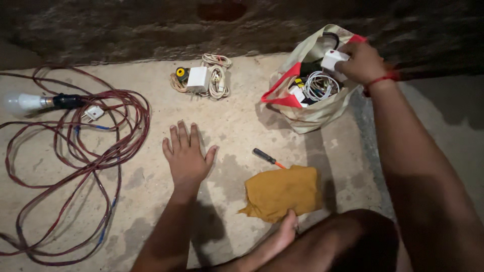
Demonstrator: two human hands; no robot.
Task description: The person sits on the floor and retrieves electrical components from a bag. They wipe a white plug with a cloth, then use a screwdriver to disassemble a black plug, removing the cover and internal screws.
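My left hand [187, 154] lies flat on the concrete floor [242, 121], fingers spread, holding nothing. My right hand [362, 61] reaches into a beige cloth bag with red trim [307, 113] and grips a small white plug adapter [333, 59]. Coiled white cables and other small electrical parts fill the bag. A screwdriver with a black and orange handle [267, 157] lies between the bag and my left hand. Its tip is hidden under a mustard-yellow cloth [282, 192].
A long red cable [108, 136] loops over the floor at left, ending in a lit bulb in a black holder [30, 102] and a white plug [94, 112]. A white block with cream cord [204, 79] sits by the dark wall. My foot and knee are at the bottom.
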